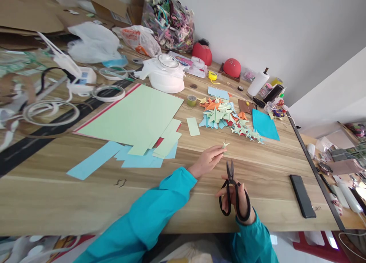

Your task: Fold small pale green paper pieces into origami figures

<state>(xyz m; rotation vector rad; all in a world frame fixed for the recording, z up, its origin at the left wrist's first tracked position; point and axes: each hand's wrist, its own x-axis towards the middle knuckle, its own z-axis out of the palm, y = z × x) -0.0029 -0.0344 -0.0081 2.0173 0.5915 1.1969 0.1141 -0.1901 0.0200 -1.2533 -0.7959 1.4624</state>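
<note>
My left hand (208, 160) reaches forward over the wooden table (85, 202) and pinches a small pale green folded paper piece (225, 145) between its fingertips. My right hand (238, 202) is closed through the handles of black scissors (231, 190), blades shut and pointing away from me. Both sleeves are teal. A heap of folded paper shapes (228, 120) in green, orange, blue and red lies just beyond the left hand.
Large light green sheets (134, 116) and blue paper strips (94, 160) lie to the left. A blue sheet (264, 125), a black phone (302, 196), tape rolls (108, 92), a white pot (166, 74), bags and cardboard crowd the far side. The table's right edge drops off.
</note>
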